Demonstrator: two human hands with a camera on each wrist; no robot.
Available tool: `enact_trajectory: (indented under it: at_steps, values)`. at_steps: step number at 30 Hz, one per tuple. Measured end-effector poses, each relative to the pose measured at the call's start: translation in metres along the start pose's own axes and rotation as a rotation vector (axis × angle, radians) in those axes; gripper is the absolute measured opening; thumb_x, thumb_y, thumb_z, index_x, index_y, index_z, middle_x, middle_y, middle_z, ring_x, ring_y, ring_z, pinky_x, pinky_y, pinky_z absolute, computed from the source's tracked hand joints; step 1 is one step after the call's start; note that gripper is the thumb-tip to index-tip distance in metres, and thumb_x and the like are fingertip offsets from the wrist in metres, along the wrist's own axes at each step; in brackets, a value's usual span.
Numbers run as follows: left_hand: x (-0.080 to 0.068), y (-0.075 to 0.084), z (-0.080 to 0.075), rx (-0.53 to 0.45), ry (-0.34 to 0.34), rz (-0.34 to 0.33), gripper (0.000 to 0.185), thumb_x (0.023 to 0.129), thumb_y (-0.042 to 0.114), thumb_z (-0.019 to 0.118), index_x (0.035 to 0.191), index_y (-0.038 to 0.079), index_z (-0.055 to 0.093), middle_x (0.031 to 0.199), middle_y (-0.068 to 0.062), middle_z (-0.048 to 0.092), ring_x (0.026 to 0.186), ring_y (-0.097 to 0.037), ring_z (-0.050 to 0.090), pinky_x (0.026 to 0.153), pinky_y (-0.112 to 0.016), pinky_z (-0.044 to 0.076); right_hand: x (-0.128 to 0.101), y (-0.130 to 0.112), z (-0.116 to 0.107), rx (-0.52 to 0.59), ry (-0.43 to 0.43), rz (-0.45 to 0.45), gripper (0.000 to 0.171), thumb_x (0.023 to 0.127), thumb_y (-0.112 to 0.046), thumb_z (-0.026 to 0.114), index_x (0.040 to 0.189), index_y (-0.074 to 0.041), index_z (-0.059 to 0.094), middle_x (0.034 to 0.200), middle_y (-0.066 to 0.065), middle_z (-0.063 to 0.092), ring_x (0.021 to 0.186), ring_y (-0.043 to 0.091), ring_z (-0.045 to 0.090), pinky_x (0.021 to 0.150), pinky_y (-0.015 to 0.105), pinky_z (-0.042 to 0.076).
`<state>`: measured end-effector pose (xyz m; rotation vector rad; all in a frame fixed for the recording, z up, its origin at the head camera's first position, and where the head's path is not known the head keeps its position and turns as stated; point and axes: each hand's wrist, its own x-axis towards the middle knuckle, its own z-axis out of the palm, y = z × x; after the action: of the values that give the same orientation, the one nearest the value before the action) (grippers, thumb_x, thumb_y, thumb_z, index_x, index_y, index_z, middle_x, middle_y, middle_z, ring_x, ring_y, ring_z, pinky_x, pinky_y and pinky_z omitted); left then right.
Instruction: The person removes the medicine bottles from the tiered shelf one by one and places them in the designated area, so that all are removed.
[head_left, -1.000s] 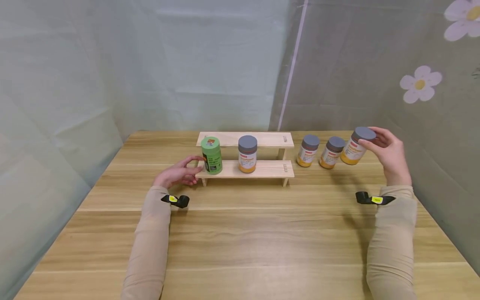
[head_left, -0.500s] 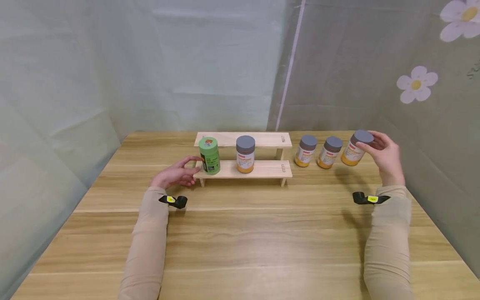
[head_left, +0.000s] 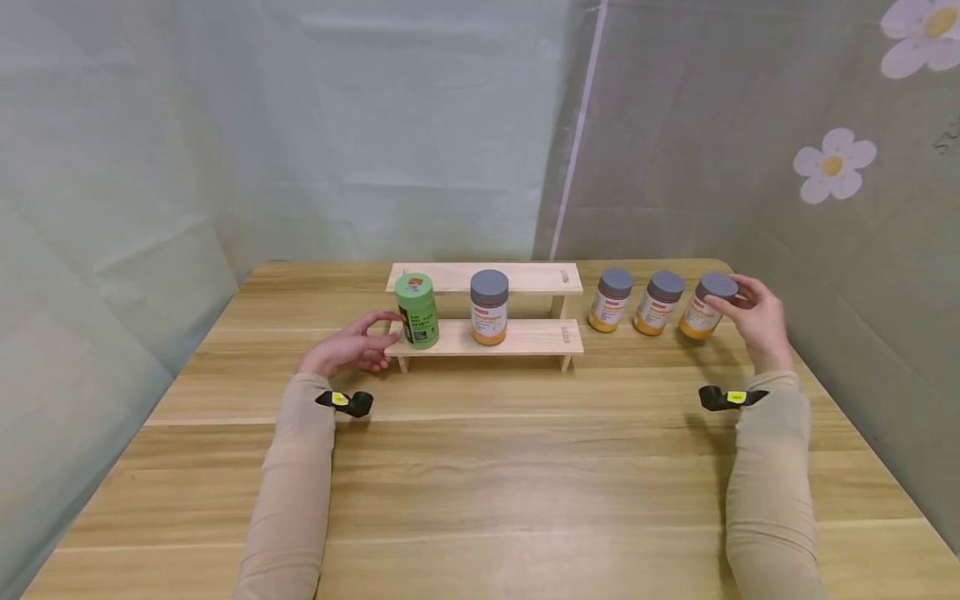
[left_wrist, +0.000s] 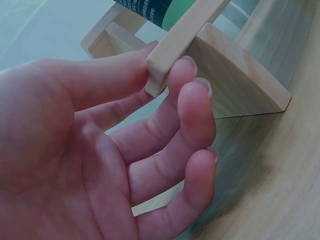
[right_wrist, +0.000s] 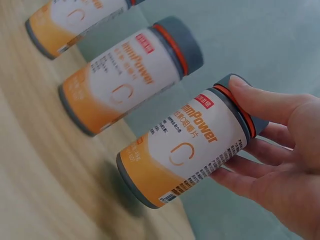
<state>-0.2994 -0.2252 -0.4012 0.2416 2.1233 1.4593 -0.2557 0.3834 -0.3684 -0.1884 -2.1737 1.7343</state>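
Right hand (head_left: 757, 321), grip wrapped round the orange bottle (head_left: 705, 306), has lowered it to the worktop (head_left: 480, 467) at two o'clock; left hand (head_left: 345, 350), fingers spread, steadies the shelf (head_left: 525, 336).

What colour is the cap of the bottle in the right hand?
Grey cap with a red ring beneath it; the right wrist view shows it best.

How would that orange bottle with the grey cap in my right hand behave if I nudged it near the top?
The orange bottle looks tall for its narrow base, so a high push would probably tip it. Being round, it would likely roll once down. Its smooth label may be slippery, though the right hand grips near the cap.
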Motion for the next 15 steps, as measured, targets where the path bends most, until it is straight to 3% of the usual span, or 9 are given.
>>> enact_trajectory:
  at_steps: [5, 10, 12, 15]
  values:
    - [0.0, -0.001, 0.0, -0.006, -0.008, 0.007, 0.06, 0.1, 0.031, 0.053, 0.149, 0.017, 0.022, 0.086, -0.002, 0.058, 0.074, -0.012, 0.061, 0.074, -0.03, 0.054, 0.001, 0.009, 0.0, -0.096, 0.021, 0.018, 0.052, 0.087, -0.02, 0.073, 0.133, -0.013, 0.051, 0.106, -0.024, 0.056, 0.09, -0.011, 0.052, 0.075, 0.004, 0.042]
    - [0.001, 0.0, 0.0, -0.01, -0.008, 0.005, 0.059, 0.1, 0.031, 0.053, 0.149, 0.017, 0.022, 0.086, -0.002, 0.058, 0.073, -0.012, 0.061, 0.074, -0.03, 0.054, 0.001, 0.015, 0.0, -0.026, 0.029, 0.043, 0.052, 0.088, -0.019, 0.072, 0.135, -0.012, 0.051, 0.11, -0.02, 0.053, 0.099, -0.004, 0.05, 0.077, 0.005, 0.042]
    - [0.001, 0.0, 0.0, -0.01, -0.01, 0.004, 0.06, 0.1, 0.031, 0.053, 0.149, 0.017, 0.021, 0.086, -0.002, 0.058, 0.073, -0.011, 0.061, 0.073, -0.03, 0.054, 0.001, 0.016, 0.0, -0.038, 0.031, 0.053, 0.056, 0.089, -0.021, 0.07, 0.139, -0.012, 0.048, 0.11, -0.021, 0.049, 0.108, 0.002, 0.05, 0.084, 0.008, 0.041]
    - [0.001, 0.002, 0.001, -0.014, -0.013, 0.004, 0.06, 0.1, 0.031, 0.053, 0.149, 0.017, 0.021, 0.085, -0.001, 0.058, 0.073, -0.011, 0.061, 0.073, -0.03, 0.054, 0.002, 0.016, 0.0, -0.106, 0.033, 0.068, 0.063, 0.092, -0.025, 0.066, 0.148, -0.016, 0.038, 0.118, -0.019, 0.044, 0.127, 0.012, 0.045, 0.105, 0.022, 0.038]
